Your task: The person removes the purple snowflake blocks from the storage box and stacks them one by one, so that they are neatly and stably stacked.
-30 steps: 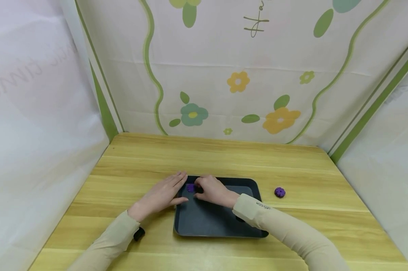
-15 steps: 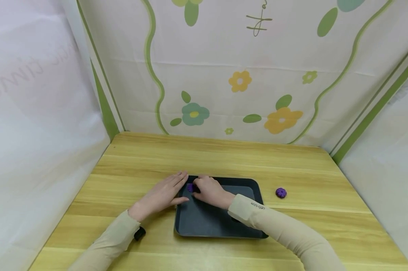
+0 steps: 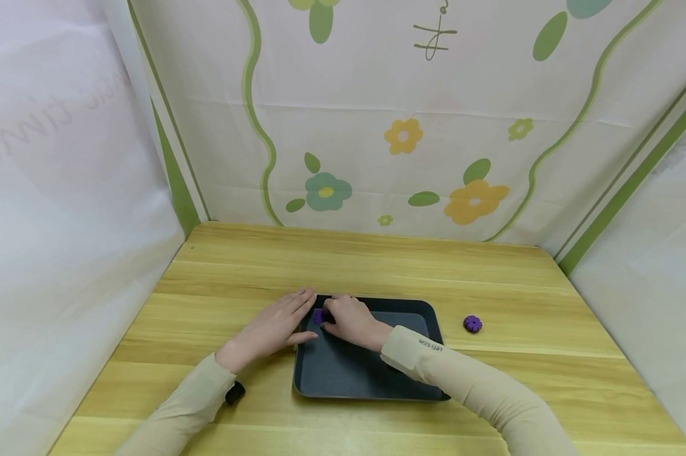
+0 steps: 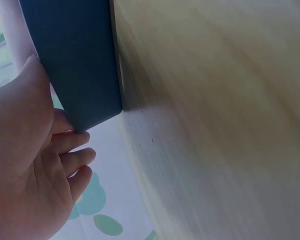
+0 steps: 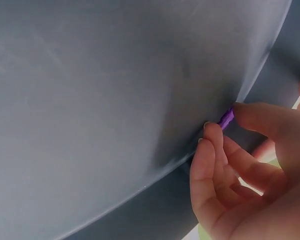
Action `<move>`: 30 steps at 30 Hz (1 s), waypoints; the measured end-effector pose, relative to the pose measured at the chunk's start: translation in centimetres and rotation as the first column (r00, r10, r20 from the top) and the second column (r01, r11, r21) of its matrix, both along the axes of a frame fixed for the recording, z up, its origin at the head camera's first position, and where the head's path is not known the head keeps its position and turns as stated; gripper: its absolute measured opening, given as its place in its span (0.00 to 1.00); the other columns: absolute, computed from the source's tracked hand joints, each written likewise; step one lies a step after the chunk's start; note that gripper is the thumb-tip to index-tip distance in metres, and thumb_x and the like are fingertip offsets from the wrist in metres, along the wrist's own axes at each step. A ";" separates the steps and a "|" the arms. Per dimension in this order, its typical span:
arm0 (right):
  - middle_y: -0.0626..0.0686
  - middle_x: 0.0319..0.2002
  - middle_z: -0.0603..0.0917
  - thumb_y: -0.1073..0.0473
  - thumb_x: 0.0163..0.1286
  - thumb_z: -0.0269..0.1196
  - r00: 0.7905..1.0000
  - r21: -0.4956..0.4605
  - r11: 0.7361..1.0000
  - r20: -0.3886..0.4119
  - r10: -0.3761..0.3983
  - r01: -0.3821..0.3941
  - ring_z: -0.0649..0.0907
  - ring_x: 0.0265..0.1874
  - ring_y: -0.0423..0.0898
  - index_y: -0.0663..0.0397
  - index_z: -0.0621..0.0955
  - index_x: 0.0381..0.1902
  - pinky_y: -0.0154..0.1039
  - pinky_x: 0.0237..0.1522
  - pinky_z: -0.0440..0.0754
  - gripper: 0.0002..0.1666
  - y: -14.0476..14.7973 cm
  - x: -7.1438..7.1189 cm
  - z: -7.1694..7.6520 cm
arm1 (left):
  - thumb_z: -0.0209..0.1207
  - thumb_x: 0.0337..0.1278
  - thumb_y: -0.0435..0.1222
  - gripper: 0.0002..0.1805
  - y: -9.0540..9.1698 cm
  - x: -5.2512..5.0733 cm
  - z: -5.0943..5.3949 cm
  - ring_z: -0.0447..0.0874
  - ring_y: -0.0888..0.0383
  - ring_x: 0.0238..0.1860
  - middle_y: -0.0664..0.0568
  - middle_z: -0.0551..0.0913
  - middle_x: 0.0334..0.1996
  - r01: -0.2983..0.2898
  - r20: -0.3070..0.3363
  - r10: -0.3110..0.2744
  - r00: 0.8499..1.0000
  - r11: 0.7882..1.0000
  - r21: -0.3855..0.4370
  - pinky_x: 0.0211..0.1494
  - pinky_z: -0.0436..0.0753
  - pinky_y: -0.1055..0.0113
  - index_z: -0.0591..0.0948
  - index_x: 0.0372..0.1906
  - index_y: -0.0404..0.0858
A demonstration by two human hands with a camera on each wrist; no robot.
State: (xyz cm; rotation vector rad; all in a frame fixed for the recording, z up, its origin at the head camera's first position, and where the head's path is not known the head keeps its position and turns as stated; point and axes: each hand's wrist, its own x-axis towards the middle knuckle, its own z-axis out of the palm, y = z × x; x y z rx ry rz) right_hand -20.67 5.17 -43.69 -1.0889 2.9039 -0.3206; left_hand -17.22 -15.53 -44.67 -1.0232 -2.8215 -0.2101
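A dark rectangular baking tray [image 3: 371,373] lies on the wooden table. In its far left corner is a small purple flower-shaped piece [image 3: 318,316], partly hidden by my right hand [image 3: 353,322]. In the right wrist view the thumb and fingertips pinch this purple piece [image 5: 226,118], seen edge-on at the tray's inner edge. My left hand [image 3: 268,329] rests at the tray's left side, fingers straight along the far left corner and thumb reaching over the rim. The left wrist view shows that hand [image 4: 35,150] against the tray's outer wall [image 4: 75,65].
A second purple flower-shaped piece [image 3: 472,324] lies on the table [image 3: 548,380] to the right of the tray. Behind the table hangs a white cloth [image 3: 348,152] with printed flowers. A small black object [image 3: 235,393] is by the left cuff.
My right hand has shifted slightly left, closer to the purple piece in the tray corner. The left hand and the tray stay in place; the head view moved slightly.
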 end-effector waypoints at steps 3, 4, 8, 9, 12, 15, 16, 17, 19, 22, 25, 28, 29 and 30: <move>0.53 0.36 0.84 0.52 0.66 0.68 1.000 -0.009 1.000 0.004 -0.004 0.004 0.84 0.28 0.42 0.55 0.86 0.42 0.32 0.27 0.83 0.14 -0.1 0.1 0.0 | 0.55 0.65 0.59 0.44 0.0 0.0 0.1 0.65 0.45 0.75 0.40 0.65 0.74 -0.002 0.004 0.002 1.000 1.000 0.002 0.73 0.72 0.50 0.64 0.74 0.32; 0.53 0.36 0.84 0.52 0.66 0.68 1.000 -0.012 1.000 0.005 -0.006 0.006 0.83 0.27 0.42 0.56 0.86 0.42 0.32 0.27 0.83 0.14 -0.2 0.1 0.0 | 0.55 0.65 0.59 0.44 0.0 0.0 0.1 0.65 0.45 0.75 0.40 0.65 0.74 -0.003 0.006 0.003 1.000 1.000 0.003 0.73 0.72 0.50 0.64 0.74 0.32; 0.52 0.33 0.83 0.51 0.66 0.68 1.000 -0.001 1.000 -0.006 -0.019 0.019 0.81 0.25 0.41 0.56 0.85 0.41 0.31 0.24 0.80 0.14 -0.4 0.2 -0.2 | 0.55 0.65 0.59 0.44 0.0 0.0 0.0 0.65 0.45 0.75 0.40 0.65 0.75 -0.004 0.011 0.004 1.000 1.000 0.001 0.73 0.72 0.50 0.64 0.74 0.33; 0.52 0.33 0.82 0.51 0.66 0.68 1.000 0.003 1.000 -0.010 -0.023 0.023 0.81 0.24 0.41 0.55 0.85 0.40 0.31 0.23 0.80 0.14 -0.4 0.2 -0.2 | 0.55 0.65 0.59 0.44 0.0 0.0 0.0 0.65 0.45 0.75 0.40 0.65 0.75 -0.004 0.012 0.004 1.000 1.000 0.001 0.73 0.72 0.50 0.64 0.74 0.33; 0.52 0.33 0.82 0.50 0.66 0.68 1.000 0.011 1.000 -0.017 -0.026 0.026 0.80 0.24 0.41 0.55 0.84 0.40 0.31 0.23 0.80 0.13 -0.5 0.1 -0.3 | 0.55 0.65 0.58 0.44 0.0 0.0 -0.1 0.65 0.45 0.75 0.41 0.65 0.75 -0.004 0.013 0.004 1.000 1.000 0.003 0.73 0.72 0.50 0.64 0.74 0.33; 0.52 0.35 0.83 0.51 0.66 0.68 1.000 0.012 1.000 -0.010 -0.019 0.019 0.83 0.27 0.42 0.55 0.85 0.41 0.32 0.26 0.83 0.14 -0.5 0.1 -0.2 | 0.56 0.65 0.58 0.43 0.0 -0.1 -0.1 0.65 0.45 0.74 0.40 0.65 0.74 0.001 0.000 -0.001 1.000 1.000 0.012 0.73 0.72 0.50 0.64 0.74 0.32; 0.52 0.36 0.83 0.51 0.66 0.68 1.000 0.013 1.000 -0.005 -0.016 0.016 0.83 0.28 0.42 0.55 0.85 0.42 0.32 0.27 0.83 0.14 -0.4 0.1 -0.2 | 0.56 0.65 0.58 0.43 0.0 -0.1 -0.1 0.66 0.44 0.74 0.40 0.66 0.74 0.003 -0.005 -0.003 1.000 1.000 0.015 0.73 0.72 0.50 0.65 0.74 0.32; 0.52 0.37 0.84 0.51 0.66 0.68 1.000 0.013 1.000 0.000 -0.013 0.013 0.84 0.29 0.43 0.55 0.85 0.43 0.33 0.28 0.84 0.14 -0.4 0.1 -0.2 | 0.56 0.65 0.58 0.43 0.0 -0.1 -0.2 0.66 0.44 0.74 0.39 0.66 0.74 0.007 -0.016 -0.007 1.000 1.000 0.014 0.72 0.73 0.50 0.65 0.73 0.31; 0.53 0.38 0.84 0.52 0.66 0.68 1.000 0.007 1.000 0.011 -0.004 0.004 0.85 0.30 0.44 0.56 0.85 0.44 0.33 0.30 0.85 0.14 -0.2 0.1 -0.1 | 0.56 0.65 0.58 0.43 0.0 -0.1 -0.3 0.67 0.44 0.73 0.39 0.67 0.73 0.015 -0.031 -0.014 0.999 1.000 0.020 0.72 0.73 0.50 0.66 0.73 0.31; 0.53 0.39 0.83 0.53 0.65 0.69 1.000 -0.006 1.000 0.031 0.002 -0.002 0.85 0.31 0.44 0.56 0.85 0.44 0.34 0.31 0.86 0.14 -0.1 0.1 0.0 | 0.57 0.65 0.57 0.43 0.0 -0.1 -0.3 0.68 0.43 0.73 0.38 0.67 0.73 0.019 -0.034 -0.018 0.999 1.000 0.023 0.72 0.73 0.49 0.66 0.72 0.30; 0.54 0.39 0.83 0.54 0.65 0.69 0.999 -0.019 1.000 0.050 0.005 -0.004 0.84 0.30 0.44 0.57 0.84 0.44 0.34 0.30 0.85 0.15 0.0 0.1 0.1 | 0.57 0.65 0.57 0.43 0.0 -0.1 -0.2 0.67 0.43 0.73 0.39 0.67 0.73 0.011 -0.020 -0.011 1.000 1.000 0.015 0.72 0.73 0.49 0.66 0.73 0.31; 0.54 0.39 0.83 0.54 0.64 0.69 0.998 -0.023 1.000 0.065 0.003 -0.001 0.83 0.29 0.44 0.57 0.84 0.45 0.33 0.29 0.83 0.15 0.1 0.1 0.1 | 0.56 0.65 0.58 0.43 0.0 -0.1 -0.1 0.66 0.44 0.74 0.40 0.66 0.74 0.001 -0.007 -0.001 1.000 1.000 0.002 0.73 0.72 0.50 0.65 0.74 0.32; 0.54 0.39 0.83 0.54 0.64 0.69 0.998 -0.025 1.000 0.070 0.003 -0.001 0.83 0.29 0.43 0.57 0.84 0.45 0.33 0.28 0.83 0.15 0.1 0.0 0.1 | 0.56 0.65 0.58 0.43 0.0 0.0 -0.1 0.66 0.44 0.74 0.40 0.66 0.74 -0.001 -0.006 0.001 1.000 1.000 0.000 0.73 0.72 0.50 0.65 0.74 0.32; 0.54 0.39 0.84 0.54 0.64 0.69 0.997 -0.030 1.000 0.074 0.004 -0.002 0.82 0.28 0.43 0.58 0.84 0.44 0.32 0.28 0.82 0.15 0.2 0.0 0.1 | 0.56 0.65 0.58 0.43 0.0 0.0 -0.1 0.66 0.45 0.74 0.40 0.66 0.74 -0.002 -0.005 0.002 1.000 1.000 0.000 0.73 0.72 0.50 0.65 0.74 0.32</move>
